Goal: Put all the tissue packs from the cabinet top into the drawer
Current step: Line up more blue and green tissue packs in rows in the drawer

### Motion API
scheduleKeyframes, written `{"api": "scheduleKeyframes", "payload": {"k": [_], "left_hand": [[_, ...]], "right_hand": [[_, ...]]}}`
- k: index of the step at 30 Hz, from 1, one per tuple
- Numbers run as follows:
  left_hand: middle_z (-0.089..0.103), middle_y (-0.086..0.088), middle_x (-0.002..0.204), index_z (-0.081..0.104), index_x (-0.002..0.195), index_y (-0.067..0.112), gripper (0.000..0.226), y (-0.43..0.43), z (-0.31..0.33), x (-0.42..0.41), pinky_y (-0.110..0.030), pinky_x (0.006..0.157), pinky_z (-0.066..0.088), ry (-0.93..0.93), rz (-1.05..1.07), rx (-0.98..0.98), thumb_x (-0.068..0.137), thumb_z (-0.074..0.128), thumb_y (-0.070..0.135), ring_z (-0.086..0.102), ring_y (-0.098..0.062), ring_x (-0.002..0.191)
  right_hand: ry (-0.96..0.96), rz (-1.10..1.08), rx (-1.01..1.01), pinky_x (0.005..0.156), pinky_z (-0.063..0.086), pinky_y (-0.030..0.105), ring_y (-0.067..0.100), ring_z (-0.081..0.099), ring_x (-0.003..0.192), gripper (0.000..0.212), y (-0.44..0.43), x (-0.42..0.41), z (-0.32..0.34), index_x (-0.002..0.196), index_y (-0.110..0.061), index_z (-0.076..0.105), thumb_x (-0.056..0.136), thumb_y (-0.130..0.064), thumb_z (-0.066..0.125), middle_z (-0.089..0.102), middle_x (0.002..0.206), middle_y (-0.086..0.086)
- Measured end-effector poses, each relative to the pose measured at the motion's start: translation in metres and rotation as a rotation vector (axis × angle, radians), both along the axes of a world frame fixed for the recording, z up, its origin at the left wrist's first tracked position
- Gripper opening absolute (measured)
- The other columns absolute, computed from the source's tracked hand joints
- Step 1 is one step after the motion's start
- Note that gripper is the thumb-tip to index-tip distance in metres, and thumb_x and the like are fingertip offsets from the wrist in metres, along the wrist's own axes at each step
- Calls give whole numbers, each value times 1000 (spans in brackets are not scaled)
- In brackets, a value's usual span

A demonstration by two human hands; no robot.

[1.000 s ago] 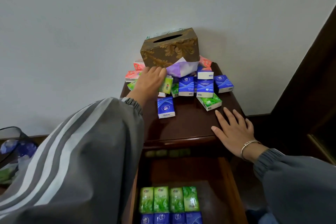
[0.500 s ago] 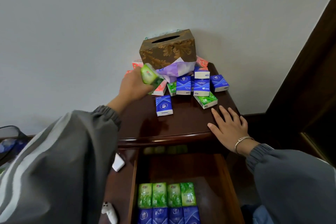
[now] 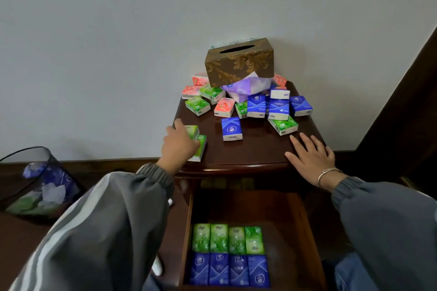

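Cabinet top [image 3: 255,151] carried the loose tissue packs [image 3: 256,106], heaped just in front of the tissue box [image 3: 238,64]. The drawer [image 3: 301,220] stood open well in front of the box, with green and blue rows begun. Right hand [image 3: 312,158] lay flat, fingers straight, front-right of the box. Left hand [image 3: 181,146], front-left of the box, had its fingers curled round two green packs [image 3: 192,131]. Judgement: carry both level and seat them beside the green row.

Cabinet top [image 3: 255,152] bears tissue packs [image 3: 231,128]; box [image 3: 238,64]

Pale wall [image 3: 118,30], dark wooden skirting [image 3: 106,165]
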State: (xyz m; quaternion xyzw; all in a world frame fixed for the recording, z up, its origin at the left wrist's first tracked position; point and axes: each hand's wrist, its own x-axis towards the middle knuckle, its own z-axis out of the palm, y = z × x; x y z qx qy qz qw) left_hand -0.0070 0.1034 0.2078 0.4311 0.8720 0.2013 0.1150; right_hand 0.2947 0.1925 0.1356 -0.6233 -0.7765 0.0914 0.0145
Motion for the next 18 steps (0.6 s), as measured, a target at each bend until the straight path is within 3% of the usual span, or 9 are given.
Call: {"api": "scheduleKeyframes", "payload": {"k": [4,8,11,14,18], "left_hand": [[34,-14,135,20,147,25,83,-9,-28,32,-50,90,45,169,-62,-3,82,59,58,43,-38,120],[42,-15,128,24,148,25,75,-13,-45,34,-45,80,48,294,-33,112,85,58,47,50,-36,107],[49,-17,115,36,143,21,69,-15,-50,29,-43,72,48,339,-40,193,81,60,41,54,-37,94],[53,-19,110,46,138,16,67,-14,-56,26,-43,69,49,320,-38,262,77,65,36,55,-38,88],[54,-21,111,50,135,14,66,-11,-60,24,-42,70,49,276,-31,315,75,67,33,55,-38,88]], "right_hand": [[0,2,19,115,10,46,18,3,145,59,-2,1,0,147,-41,12,92,-61,21,7,158,-10],[29,15,68,115,11,46,17,6,145,57,-7,2,0,147,-36,19,94,-57,26,12,158,-8],[238,-31,179,112,18,46,20,24,140,53,-11,1,2,139,-27,39,92,-50,42,34,150,0],[476,-75,442,96,36,44,29,49,115,38,-9,-11,14,117,-17,57,86,-40,58,58,121,8],[592,-149,494,89,40,44,35,51,106,41,29,-44,51,113,-12,56,82,-37,64,57,115,13]]}}
